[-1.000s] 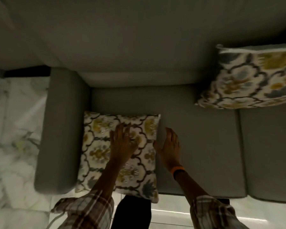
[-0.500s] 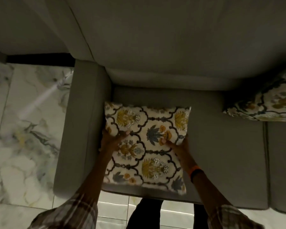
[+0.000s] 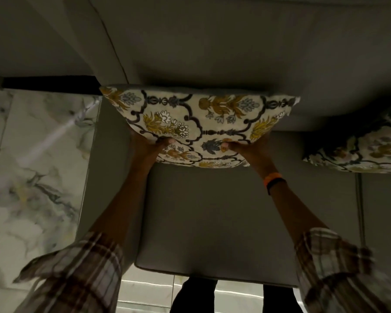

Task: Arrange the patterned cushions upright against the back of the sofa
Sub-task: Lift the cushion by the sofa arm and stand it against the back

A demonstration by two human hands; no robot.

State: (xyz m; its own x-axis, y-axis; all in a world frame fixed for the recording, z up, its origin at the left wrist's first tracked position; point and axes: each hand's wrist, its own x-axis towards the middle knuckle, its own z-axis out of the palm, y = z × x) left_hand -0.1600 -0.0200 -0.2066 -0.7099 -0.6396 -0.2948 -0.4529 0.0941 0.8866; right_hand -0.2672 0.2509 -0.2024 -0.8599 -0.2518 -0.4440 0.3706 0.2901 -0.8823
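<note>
A cream cushion with yellow, blue and dark floral pattern [image 3: 203, 123] is lifted off the seat, its top edge near the grey sofa back [image 3: 212, 53]. My left hand [image 3: 149, 147] grips its lower left edge. Its lower right edge is gripped by my right hand [image 3: 246, 150], which wears an orange wristband. A second patterned cushion [image 3: 366, 145] leans against the sofa back at the right edge, partly cut off by the frame.
The grey seat [image 3: 212, 211] lies below the lifted cushion, with the sofa's left armrest [image 3: 108, 154] beside it. A white marble floor [image 3: 32, 166] spreads to the left. A seam [image 3: 359, 211] splits the seat from its neighbour on the right.
The cushion lay flat on the seat by the armrest; both hands took its sides and raised it up and back toward the sofa back. The view moved closer.
</note>
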